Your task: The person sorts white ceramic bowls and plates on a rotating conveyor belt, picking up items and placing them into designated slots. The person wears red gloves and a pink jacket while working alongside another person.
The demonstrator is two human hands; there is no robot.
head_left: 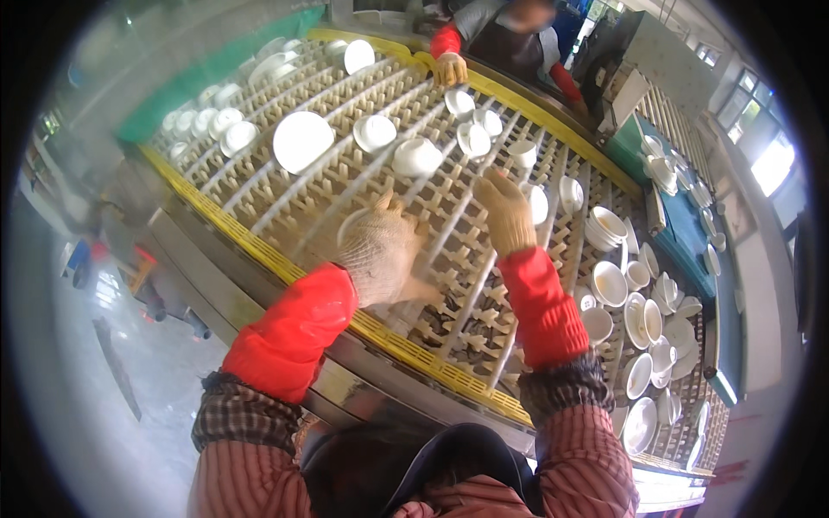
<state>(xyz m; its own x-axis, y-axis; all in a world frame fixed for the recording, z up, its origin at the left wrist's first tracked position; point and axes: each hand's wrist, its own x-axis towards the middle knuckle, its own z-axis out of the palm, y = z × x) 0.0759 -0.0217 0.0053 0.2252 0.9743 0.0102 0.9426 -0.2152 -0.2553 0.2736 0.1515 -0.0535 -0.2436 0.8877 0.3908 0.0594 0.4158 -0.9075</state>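
My left hand [380,255], in a pale knitted work glove, reaches low over the pegged conveyor rack [449,259]. Part of a pale round dish [348,226] shows at its outer side, mostly covered by the hand, whose fingers look curled over it; this spot is blurred. My right hand [506,211], in a tan glove, is raised over the rack with its fingers drawn together. Whatever they may hold is hidden. Right beside it are a white bowl [535,204] and a small white cup [522,154]. Farther off lies a rounded white bowl [417,158].
A large white plate [303,142] and rows of dishes [237,138] stand on the far left pegs. Bowls and saucers [639,324] crowd the right. Yellow edging [216,223] borders the rack. Across it, a co-worker's gloved hand [450,69] reaches in. A green belt [691,224] carries dishes.
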